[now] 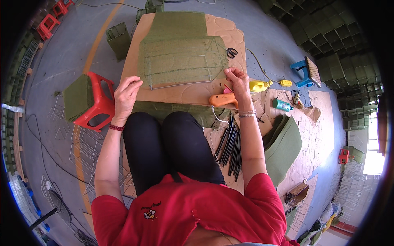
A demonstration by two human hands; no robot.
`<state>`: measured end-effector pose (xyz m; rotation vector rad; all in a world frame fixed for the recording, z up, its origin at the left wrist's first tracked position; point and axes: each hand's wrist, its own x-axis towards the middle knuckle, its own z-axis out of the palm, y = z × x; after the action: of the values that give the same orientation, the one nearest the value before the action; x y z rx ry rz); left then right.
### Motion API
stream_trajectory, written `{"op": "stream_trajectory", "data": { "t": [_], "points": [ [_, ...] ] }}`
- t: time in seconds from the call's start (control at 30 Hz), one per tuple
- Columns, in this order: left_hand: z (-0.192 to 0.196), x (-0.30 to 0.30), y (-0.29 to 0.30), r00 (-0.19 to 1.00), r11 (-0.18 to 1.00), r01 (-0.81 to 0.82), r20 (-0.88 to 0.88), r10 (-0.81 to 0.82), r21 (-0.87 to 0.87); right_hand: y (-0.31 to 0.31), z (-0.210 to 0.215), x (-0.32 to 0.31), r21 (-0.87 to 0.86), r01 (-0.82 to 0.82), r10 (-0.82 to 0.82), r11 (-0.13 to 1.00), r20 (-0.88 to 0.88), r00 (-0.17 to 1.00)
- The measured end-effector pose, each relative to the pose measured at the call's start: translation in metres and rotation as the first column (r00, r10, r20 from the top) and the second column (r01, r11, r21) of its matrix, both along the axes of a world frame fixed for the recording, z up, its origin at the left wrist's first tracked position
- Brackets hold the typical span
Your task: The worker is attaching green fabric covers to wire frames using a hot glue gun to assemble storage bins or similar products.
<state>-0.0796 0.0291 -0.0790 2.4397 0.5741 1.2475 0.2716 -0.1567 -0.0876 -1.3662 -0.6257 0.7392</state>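
A piece of green fabric (180, 47) lies on the cardboard-topped work surface before my knees, with a thin metal wire frame (180, 85) on it. At the fabric's near left corner my left hand (127, 97) has its fingers pressed together; whatever they hold is too small to make out. My right hand (238, 82) pinches the right edge of the fabric near its corner. Just below that hand lies an orange glue gun (221, 99), partly behind my wrist. Black-handled scissors (232, 52) rest at the fabric's far right edge.
A red stool (96, 102) bearing green fabric stands left. Right are a yellow bottle (258, 86), a green bottle (283, 105), black rods (230, 149) and stacked green sheets (285, 145). Wire frames (88, 151) lie on the left floor; green boxes (328, 45) pile up far right.
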Motion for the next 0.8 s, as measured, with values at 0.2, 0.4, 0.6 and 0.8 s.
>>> {"op": "stream_trajectory", "data": {
  "t": [0.2,0.4,0.6,0.8],
  "points": [
    [-0.0010,0.0000,0.0001,1.000,0.999,0.020,0.004,-0.020,-0.029,0.0009,-0.0030,0.0019,0.002,-0.012,0.012,1.000,0.002,1.000],
    [-0.0024,0.0000,0.0011,1.000,1.000,0.013,0.015,-0.013,-0.002,-0.0002,-0.0039,0.0012,-0.041,0.040,-0.038,0.998,0.052,0.998],
    [-0.0009,-0.0023,-0.0005,1.000,1.000,0.011,0.004,-0.011,-0.015,0.0035,0.0027,0.0010,0.011,0.053,-0.053,0.999,0.093,0.994],
    [-0.0002,-0.0021,-0.0004,1.000,1.000,0.021,0.000,-0.021,-0.020,0.0029,-0.0017,0.0014,0.037,0.048,-0.050,0.998,0.057,0.997]
  ]
}}
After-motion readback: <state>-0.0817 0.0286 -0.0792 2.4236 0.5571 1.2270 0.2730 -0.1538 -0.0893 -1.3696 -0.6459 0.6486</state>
